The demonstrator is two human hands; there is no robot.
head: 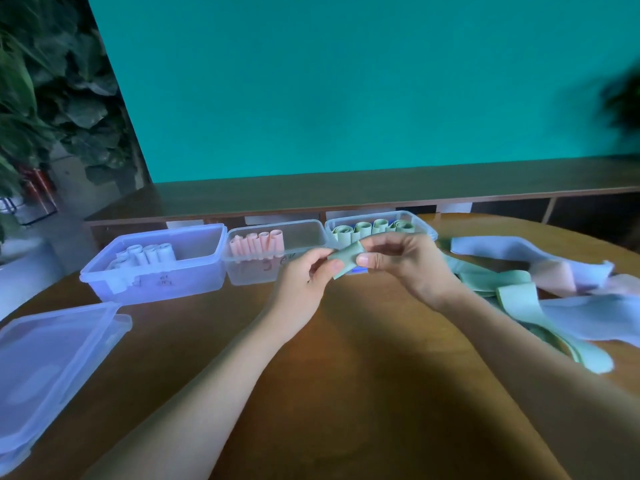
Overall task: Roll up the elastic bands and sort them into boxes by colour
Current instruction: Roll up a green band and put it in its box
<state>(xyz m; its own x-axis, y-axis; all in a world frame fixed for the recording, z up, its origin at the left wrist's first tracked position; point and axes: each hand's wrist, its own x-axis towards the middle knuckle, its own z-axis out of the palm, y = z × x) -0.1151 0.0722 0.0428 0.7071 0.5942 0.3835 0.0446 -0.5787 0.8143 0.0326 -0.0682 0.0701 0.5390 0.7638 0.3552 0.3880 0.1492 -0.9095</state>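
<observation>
Two hands meet over the table [346, 358], just in front of the boxes. The left hand [304, 282] and the right hand [405, 265] both pinch one small green roll [343, 259] between thumb and fingertips — the fingers are curled in tight on it, one hand at each side. I think they hold it like this so the rolled band cannot spring open again.

The green roll is up in the air, not touching the table. Its long side runs from the lower left up to the upper right, so one end tips toward the green box [424, 226] right behind it. That looks like where it should go, since that box already has green rolls standing in a row.

The pink box [277, 277] sits in the middle with pink rolls at its left end, and the white box [152, 282] sits on the left with pale rolls. Each colour gets its own box — that is the sorting.

Loose bands [540, 292] in green, pink and pale blue lie in a heap on the right, near the right arm, easy to reach. Lids [52, 358] lie stacked at the left, out of the way.
</observation>
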